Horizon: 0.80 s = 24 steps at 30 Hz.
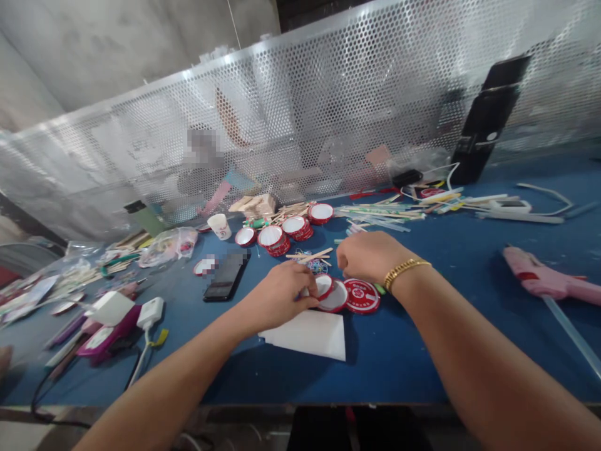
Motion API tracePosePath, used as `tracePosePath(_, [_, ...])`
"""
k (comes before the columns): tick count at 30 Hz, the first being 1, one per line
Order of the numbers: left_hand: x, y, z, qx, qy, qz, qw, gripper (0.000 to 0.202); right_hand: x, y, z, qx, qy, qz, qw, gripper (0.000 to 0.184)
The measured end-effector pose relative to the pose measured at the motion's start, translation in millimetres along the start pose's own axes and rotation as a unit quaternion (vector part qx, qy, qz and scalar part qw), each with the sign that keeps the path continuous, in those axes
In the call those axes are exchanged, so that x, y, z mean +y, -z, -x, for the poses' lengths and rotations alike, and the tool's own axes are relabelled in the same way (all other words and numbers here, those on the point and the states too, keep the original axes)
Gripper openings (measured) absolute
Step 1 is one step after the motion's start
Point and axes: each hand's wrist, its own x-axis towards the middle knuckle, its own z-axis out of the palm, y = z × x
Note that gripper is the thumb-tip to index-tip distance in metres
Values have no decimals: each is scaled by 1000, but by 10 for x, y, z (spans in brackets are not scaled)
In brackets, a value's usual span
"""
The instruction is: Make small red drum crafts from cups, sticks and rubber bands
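On the blue desk (pixel 422 351), at the left, a white charger (pixel 149 312) lies near the front edge. Right of it is a black phone (pixel 226 275), its long axis running from near to far and leaning right. Farther back stands a small paper cup (pixel 220 225), mouth up, whose contents cannot be made out. Beside the cup is a pile of caps (pixel 282 237), most of them lying open side up with their white insides showing. The left hand (pixel 282 294) rests palm down, its fingertips closed on the rim of a red-rimmed cap (pixel 325 285). This round, shallow cap sits near the middle of the desk and is tipped slightly, hollow side up. It overlaps a second cap (pixel 335 299) that lies flat, white inside upward, and a printed cap (pixel 361 295) touches that one, red top up. The three form a short row running left to right. Just nearer lies a folded white paper (pixel 312 335), and just beyond are wooden sticks (pixel 312 255). The right hand (pixel 369 255), which wears a gold bracelet (pixel 406 268), is curled shut with knuckles up beside the row; whether it holds anything cannot be told. At the far right a pink glue gun (pixel 544 279) lies on its side, nozzle pointing left.
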Motion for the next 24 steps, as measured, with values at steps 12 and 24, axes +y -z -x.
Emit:
tracePosePath(12, [173,-97,-188,-10,-20,-21,1000,36,-35,-108,264,-30,-16,34,999,21])
tracePosePath(24, [80,73,-361,-15,-33,-91,995,33,-22,-158,347,-7,13,2,1000,31])
